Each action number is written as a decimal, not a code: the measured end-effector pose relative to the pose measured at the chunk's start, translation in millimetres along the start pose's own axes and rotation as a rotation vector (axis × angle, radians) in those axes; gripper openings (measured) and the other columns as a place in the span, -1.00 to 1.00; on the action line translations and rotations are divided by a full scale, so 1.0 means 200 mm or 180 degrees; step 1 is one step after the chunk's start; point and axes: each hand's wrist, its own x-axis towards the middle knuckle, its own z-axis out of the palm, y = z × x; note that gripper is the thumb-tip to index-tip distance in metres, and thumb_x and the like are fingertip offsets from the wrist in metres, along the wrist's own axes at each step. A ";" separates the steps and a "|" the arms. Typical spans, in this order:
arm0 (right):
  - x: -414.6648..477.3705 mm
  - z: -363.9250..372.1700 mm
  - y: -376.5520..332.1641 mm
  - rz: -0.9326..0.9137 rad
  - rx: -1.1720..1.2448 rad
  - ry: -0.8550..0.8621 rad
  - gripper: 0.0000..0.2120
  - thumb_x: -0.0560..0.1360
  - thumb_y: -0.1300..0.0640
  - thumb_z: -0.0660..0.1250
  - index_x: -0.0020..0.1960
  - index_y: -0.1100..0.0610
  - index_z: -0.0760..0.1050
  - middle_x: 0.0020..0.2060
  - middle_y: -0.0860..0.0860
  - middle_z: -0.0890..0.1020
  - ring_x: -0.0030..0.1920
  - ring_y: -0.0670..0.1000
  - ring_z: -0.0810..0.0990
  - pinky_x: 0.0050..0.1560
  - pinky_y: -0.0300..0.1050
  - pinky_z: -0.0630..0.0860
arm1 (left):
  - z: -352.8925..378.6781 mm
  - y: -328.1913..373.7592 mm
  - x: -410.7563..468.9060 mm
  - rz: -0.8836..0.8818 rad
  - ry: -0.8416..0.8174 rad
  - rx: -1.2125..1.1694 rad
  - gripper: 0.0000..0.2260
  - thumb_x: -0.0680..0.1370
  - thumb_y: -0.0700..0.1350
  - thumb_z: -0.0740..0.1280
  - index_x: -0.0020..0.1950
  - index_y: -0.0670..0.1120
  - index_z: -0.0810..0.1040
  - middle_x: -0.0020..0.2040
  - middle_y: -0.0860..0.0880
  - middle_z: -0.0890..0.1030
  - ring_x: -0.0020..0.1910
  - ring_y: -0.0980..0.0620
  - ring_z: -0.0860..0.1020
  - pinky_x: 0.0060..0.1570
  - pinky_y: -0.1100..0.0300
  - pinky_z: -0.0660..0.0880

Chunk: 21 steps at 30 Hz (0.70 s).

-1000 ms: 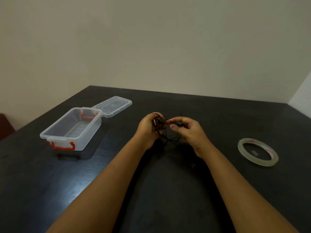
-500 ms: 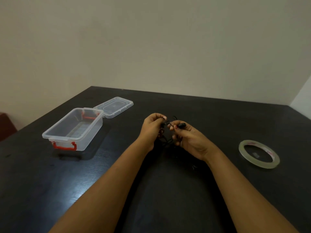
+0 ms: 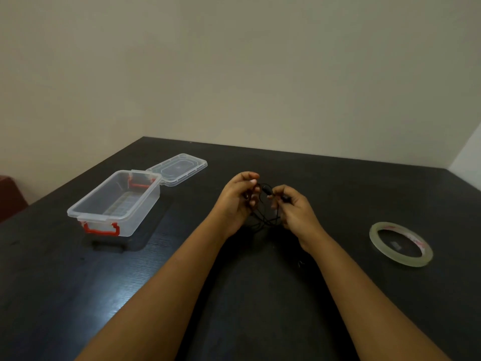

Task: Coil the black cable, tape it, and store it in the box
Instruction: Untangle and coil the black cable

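Head view. Dark worktop (image 3: 338,194) fills the lower half of the frame, with a plain pale wall behind it.

Both forearms reach in from the near edge and meet at the centre. The left hand (image 3: 235,201) has its fingers curled inward, thumb and fingertips closed on a gathered bunch of the black cable (image 3: 265,220). The right hand (image 3: 296,212) is just beside it, fingers curled, pinching a strand near a small dark fitting on the cable. A short stretch of cable runs across the gap between the two hands. Thin loops hang below them, down toward the worktop. Whether the loops touch the surface cannot be told, black against black.

The box (image 3: 141,212) is clear plastic and stands open at the left, well apart from the hands. One red latch (image 3: 102,228) is on its near end, and a second shows through the far wall. Nothing visible inside. Its clear lid (image 3: 179,168) lies flat on the worktop, touching or just past the box's far right corner.

The tape roll (image 3: 406,262), a clear ring, lies flat to the right of the right forearm, apart from it.

A reddish-brown shape shows at the far left edge, too cut off to identify.
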 end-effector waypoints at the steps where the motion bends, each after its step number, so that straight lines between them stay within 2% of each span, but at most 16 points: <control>1: 0.00 0.01 0.01 -0.0030 -0.0102 0.0009 -0.70 0.59 0.33 0.10 -0.05 0.04 0.54 -0.24 -0.07 0.55 -0.38 -0.21 0.42 -0.35 -0.35 0.33 | -0.01 -0.01 0.01 0.0063 -0.0045 0.0129 -0.83 0.59 -0.25 0.16 -0.07 -0.06 0.51 -0.29 0.01 0.49 -0.37 0.16 0.45 -0.36 0.31 0.38; 5: 0.00 0.02 0.02 -0.0440 -0.0442 0.0116 -0.63 0.53 0.41 0.14 -0.24 0.02 0.52 -0.20 -0.05 0.53 -0.23 -0.14 0.50 -0.20 -0.25 0.42 | -0.01 -0.05 0.00 0.0379 -0.0024 0.1361 -0.89 0.59 -0.23 0.24 -0.01 -0.10 0.56 -0.21 0.01 0.55 -0.35 0.17 0.45 -0.35 0.32 0.42; 7: 0.00 0.03 0.02 -0.0679 -0.0684 0.0278 -0.67 0.51 0.44 0.15 -0.20 0.08 0.52 -0.15 0.00 0.52 -0.15 -0.10 0.51 -0.11 -0.26 0.45 | 0.00 -0.06 -0.01 0.0470 -0.0132 0.1574 -0.89 0.57 -0.24 0.27 0.01 -0.11 0.57 -0.18 0.00 0.58 -0.34 0.20 0.48 -0.37 0.35 0.43; 9: 0.01 0.02 0.03 -0.0654 -0.0787 0.0513 -0.69 0.50 0.45 0.14 -0.10 0.13 0.55 -0.10 0.03 0.53 -0.10 -0.07 0.52 -0.04 -0.23 0.47 | 0.00 -0.05 -0.01 0.0437 -0.0352 0.1619 -0.89 0.55 -0.25 0.30 -0.04 -0.07 0.59 -0.16 0.02 0.60 -0.33 0.23 0.51 -0.35 0.34 0.45; 11: 0.01 0.02 0.04 -0.0494 -0.0587 0.0584 -0.65 0.48 0.47 0.12 -0.07 0.13 0.59 -0.02 0.06 0.58 -0.02 0.00 0.56 0.03 -0.16 0.53 | 0.00 -0.05 -0.01 0.0406 -0.0323 0.1753 -0.84 0.52 -0.31 0.32 -0.14 -0.07 0.59 -0.12 -0.02 0.63 -0.29 0.15 0.55 -0.31 0.26 0.52; 12: 0.01 0.01 0.04 -0.0356 -0.0314 0.0519 -0.62 0.47 0.47 0.11 -0.06 0.11 0.61 -0.01 0.07 0.61 0.00 0.02 0.60 0.03 -0.11 0.57 | -0.01 -0.05 0.00 0.0489 -0.0160 0.1926 -0.80 0.51 -0.34 0.31 -0.19 -0.07 0.59 -0.10 -0.06 0.64 -0.26 0.05 0.56 -0.25 0.16 0.56; 13: 0.01 0.01 0.03 -0.0203 0.0002 0.0411 -0.59 0.47 0.47 0.11 -0.07 0.08 0.63 -0.02 0.06 0.63 -0.03 0.01 0.63 -0.03 -0.10 0.61 | -0.01 -0.05 0.00 0.0665 0.0036 0.2206 -0.78 0.49 -0.36 0.30 -0.22 -0.07 0.60 -0.10 -0.10 0.64 -0.24 -0.02 0.56 -0.20 0.08 0.57; 14: 0.00 0.01 0.01 -0.0085 0.0264 0.0318 -0.56 0.48 0.47 0.09 -0.08 0.06 0.63 -0.05 0.05 0.65 -0.11 -0.06 0.65 -0.16 -0.16 0.62 | -0.01 -0.05 0.01 0.0919 0.0184 0.2540 -0.77 0.48 -0.37 0.30 -0.24 -0.08 0.61 -0.10 -0.10 0.63 -0.21 -0.03 0.57 -0.15 0.12 0.57; 16: -0.01 0.00 -0.02 -0.0045 0.0577 0.0286 -0.54 0.52 0.47 0.06 -0.06 0.05 0.63 -0.11 0.00 0.62 -0.38 -0.19 0.54 -0.42 -0.32 0.46 | -0.01 -0.07 0.01 0.1475 0.0258 0.3184 -0.78 0.47 -0.38 0.31 -0.22 -0.11 0.64 -0.07 -0.05 0.63 -0.13 0.06 0.57 -0.10 0.40 0.50; 17: -0.01 -0.01 -0.02 -0.0042 0.0711 0.0328 -0.55 0.55 0.44 0.06 -0.05 0.03 0.62 -0.12 -0.01 0.59 -0.46 -0.18 0.44 -0.48 -0.33 0.37 | -0.01 -0.08 0.01 0.1588 0.0228 0.3428 -0.79 0.49 -0.37 0.30 -0.18 -0.11 0.66 -0.03 -0.05 0.64 -0.08 0.08 0.57 -0.06 0.44 0.46; 19: 0.00 -0.02 -0.01 0.0025 0.0955 0.0385 -0.57 0.58 0.41 0.07 -0.02 0.01 0.61 -0.12 0.00 0.55 -0.47 -0.14 0.33 -0.48 -0.29 0.29 | -0.01 -0.10 0.01 0.1535 0.0226 0.3688 -0.79 0.52 -0.33 0.28 0.00 -0.10 0.66 0.07 -0.06 0.63 0.02 0.05 0.59 0.06 0.33 0.48; 21: 0.00 -0.02 -0.01 0.0084 0.1067 0.0404 -0.61 0.58 0.39 0.07 -0.02 0.03 0.59 -0.13 0.00 0.55 -0.46 -0.13 0.32 -0.45 -0.26 0.30 | -0.01 -0.11 0.01 0.1555 0.0389 0.3700 -0.74 0.53 -0.32 0.27 0.12 -0.08 0.62 0.08 -0.06 0.64 -0.02 0.03 0.61 0.03 0.23 0.54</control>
